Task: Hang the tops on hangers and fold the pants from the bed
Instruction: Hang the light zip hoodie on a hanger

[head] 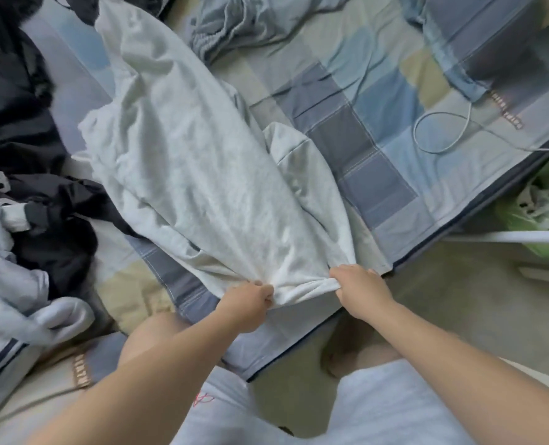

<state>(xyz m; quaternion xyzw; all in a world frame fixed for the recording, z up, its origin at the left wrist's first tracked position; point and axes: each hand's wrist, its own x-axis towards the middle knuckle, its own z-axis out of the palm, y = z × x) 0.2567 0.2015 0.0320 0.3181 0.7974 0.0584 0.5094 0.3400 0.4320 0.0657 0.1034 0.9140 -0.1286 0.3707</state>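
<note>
Gripping hands: my left hand (253, 303) and my right hand (359, 290) are both curled tight. Each pinches a bunch of the near hem of the pale garment (202, 175), with a short gathered stretch of cloth between them.
Pale garment: it lies long on the bed, running from my hands away to the far left. Its near end sits at the bed's near edge. A sleeve-like flap folds out on its right side. I cannot tell for sure whether it is a top.
Bed edge: the checked sheet (379, 123) ends in a dark seam that runs diagonally from close to me out to the far right. My right hand is just over that seam.
Open room: bare sheet lies right of the garment, and bare floor (459, 300) lies right of the bed edge.
Left side: a pile of black clothes (19, 123) lies just beside the garment's left edge. Pale blue clothes (9, 284) are heaped near left.
Far side: crumpled blue-grey clothing (234, 24) lies beyond the garment, and a checked blanket (491, 43) is bunched at far right.
In the way: a white cable (440, 133) loops on the sheet at far right, well apart from the garment. A white bar (536, 237) crosses above the floor at right.
</note>
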